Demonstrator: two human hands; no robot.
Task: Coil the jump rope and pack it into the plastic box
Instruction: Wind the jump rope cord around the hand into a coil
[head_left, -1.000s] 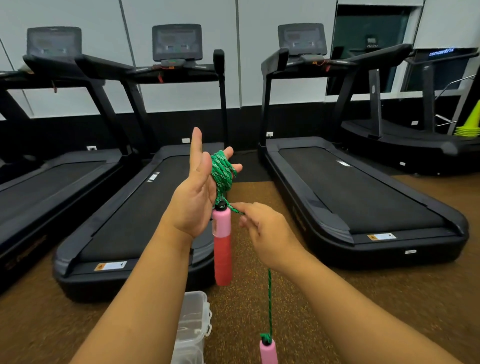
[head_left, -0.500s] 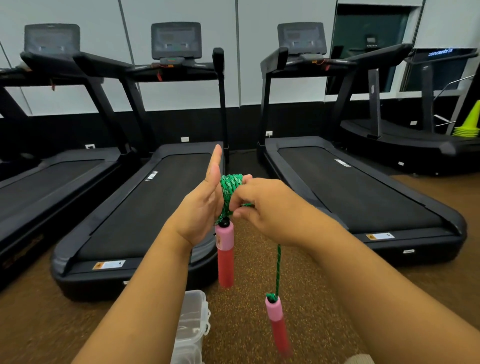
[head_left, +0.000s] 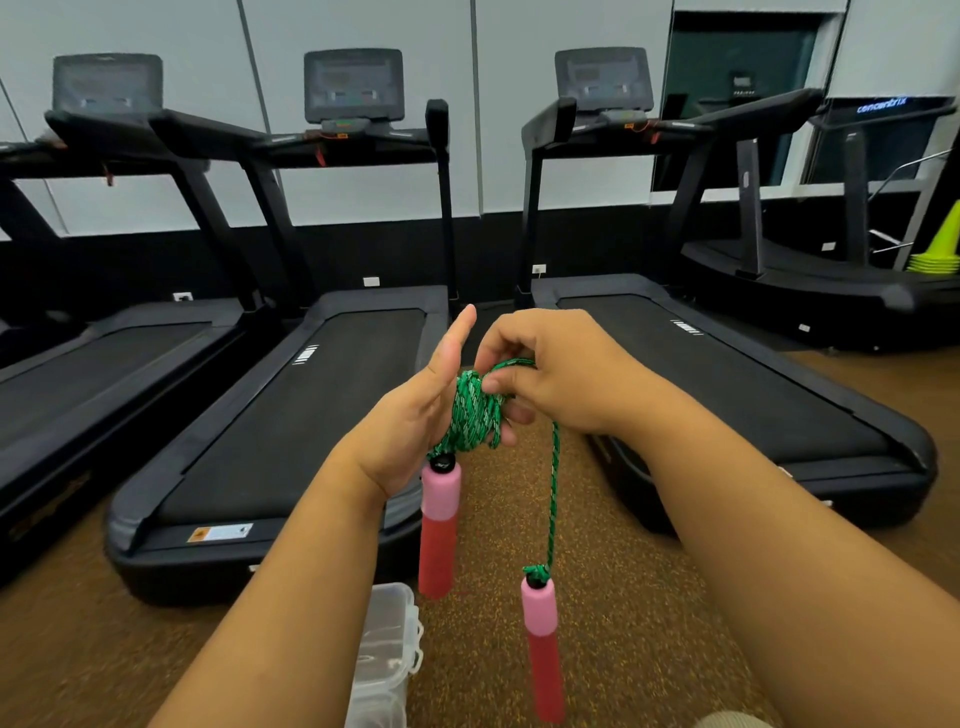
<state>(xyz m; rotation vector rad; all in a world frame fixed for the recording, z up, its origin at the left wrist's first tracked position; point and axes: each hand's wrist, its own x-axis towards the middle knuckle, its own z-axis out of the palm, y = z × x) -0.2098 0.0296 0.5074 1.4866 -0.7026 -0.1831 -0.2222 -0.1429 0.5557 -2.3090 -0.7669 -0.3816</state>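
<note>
The green jump rope (head_left: 474, 411) is wound in a thick bundle around the fingers of my left hand (head_left: 415, 415), whose thumb points up. One pink and red handle (head_left: 439, 525) hangs just below that hand. My right hand (head_left: 550, 379) pinches the free strand over the top of the bundle. From there the strand drops to the second handle (head_left: 543, 644), which dangles in the air. The clear plastic box (head_left: 387, 654) stands on the floor below my left forearm, partly hidden by it.
Three black treadmills (head_left: 291, 415) stand side by side in front of me on the brown speckled floor (head_left: 639, 623). A fourth machine and a stack of yellow-green cones (head_left: 940, 249) are at the far right. A pale wall runs behind them.
My right hand has carried the strand up and over the bundle on my left hand. The free length has shortened and the dangling handle has risen higher.
</note>
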